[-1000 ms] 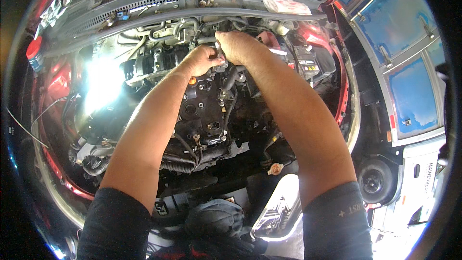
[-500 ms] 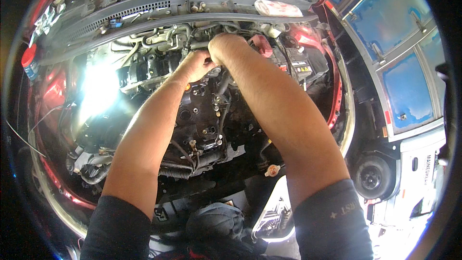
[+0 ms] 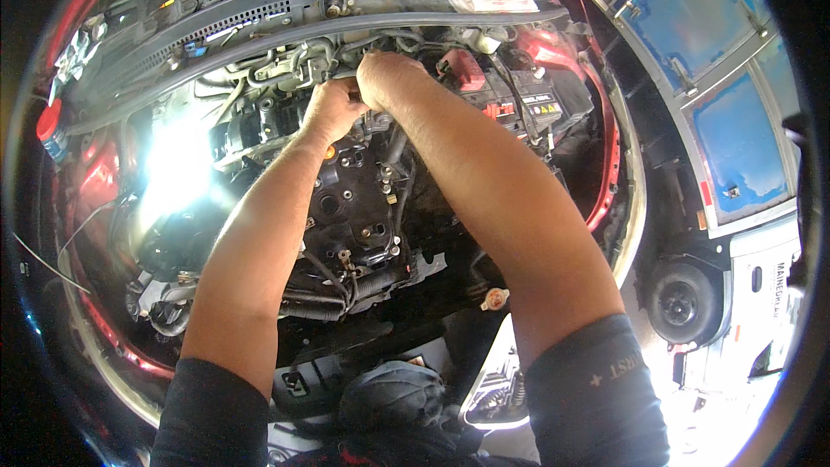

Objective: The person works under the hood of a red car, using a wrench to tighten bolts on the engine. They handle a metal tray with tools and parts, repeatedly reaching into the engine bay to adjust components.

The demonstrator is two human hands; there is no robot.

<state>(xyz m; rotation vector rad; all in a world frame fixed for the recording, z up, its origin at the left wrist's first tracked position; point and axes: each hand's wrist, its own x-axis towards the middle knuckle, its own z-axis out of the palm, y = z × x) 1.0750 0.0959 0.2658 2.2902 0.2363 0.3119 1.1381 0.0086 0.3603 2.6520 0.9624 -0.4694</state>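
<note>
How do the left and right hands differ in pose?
The left hand reaches up and rightward in the picture; the right hand reaches up and leftward. The right hand sits slightly higher in view than the left hand. Both are bare and close together over the engine; what they grip is hidden.

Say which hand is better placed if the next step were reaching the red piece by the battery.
Probably the right hand: it is nearer the red piece, lying between that and the left hand. Both are over the engine; what their fingers hold is hidden.
</note>
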